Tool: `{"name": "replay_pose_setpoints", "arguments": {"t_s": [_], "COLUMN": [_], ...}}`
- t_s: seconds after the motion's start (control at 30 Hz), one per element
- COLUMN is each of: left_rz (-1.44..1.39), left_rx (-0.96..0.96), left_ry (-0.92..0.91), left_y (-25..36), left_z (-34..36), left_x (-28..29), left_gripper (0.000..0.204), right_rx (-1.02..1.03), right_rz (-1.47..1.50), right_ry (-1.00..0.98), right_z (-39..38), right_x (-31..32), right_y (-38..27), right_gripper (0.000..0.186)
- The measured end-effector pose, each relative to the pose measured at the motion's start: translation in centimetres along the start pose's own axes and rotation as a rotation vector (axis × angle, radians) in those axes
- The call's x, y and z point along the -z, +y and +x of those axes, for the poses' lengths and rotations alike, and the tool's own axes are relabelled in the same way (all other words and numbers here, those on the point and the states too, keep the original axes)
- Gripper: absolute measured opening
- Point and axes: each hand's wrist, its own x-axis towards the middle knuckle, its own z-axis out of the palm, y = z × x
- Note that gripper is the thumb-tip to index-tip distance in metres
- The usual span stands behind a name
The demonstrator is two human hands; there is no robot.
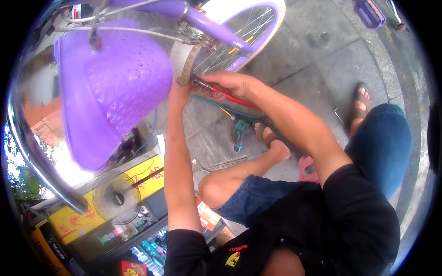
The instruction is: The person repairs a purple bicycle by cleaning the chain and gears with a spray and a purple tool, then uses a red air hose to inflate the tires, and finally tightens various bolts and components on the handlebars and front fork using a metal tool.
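Observation:
A purple bicycle stands in front of me, its front wheel with pale tyre and silver spokes at the top of the view. My right hand is closed round a red-handled hand tool. The tool's metal head meets the lower end of a worn, curved mudguard beside the wheel. My left hand is at the same mudguard end, close to the tool head. Its fingers are mostly hidden, so their grip cannot be made out. A purple basket hangs left of the hands.
A teal cordless drill lies on the grey paving by my foot, with a blue-green hose running past. A thin hex key lies further right. A purple pedal shows at top right. A fan and yellow-fronted stall stand at lower left.

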Motion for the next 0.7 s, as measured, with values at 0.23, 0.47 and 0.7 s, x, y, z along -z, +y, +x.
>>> {"name": "replay_pose_setpoints", "arguments": {"t_s": [0.23, 0.47, 0.7], "left_rz": [0.037, 0.002, -0.050], "left_rx": [-0.150, -0.145, -0.189], "left_ry": [0.165, 0.165, 0.193], "left_y": [-0.3, -0.4, -1.0], "left_z": [0.0, 0.1, 0.0], "left_x": [-0.5, -1.2, -1.5], "left_gripper": [0.018, 0.021, 0.021], "right_rx": [0.217, 0.340, 0.284], "right_rz": [-0.416, -0.863, -0.814], "right_ry": [0.640, 0.936, 0.941], "right_z": [3.8, 6.5, 5.7], "right_x": [2.9, 2.5, 1.8], "right_y": [2.2, 3.2, 3.3], "right_gripper": [0.039, 0.042, 0.040]}}
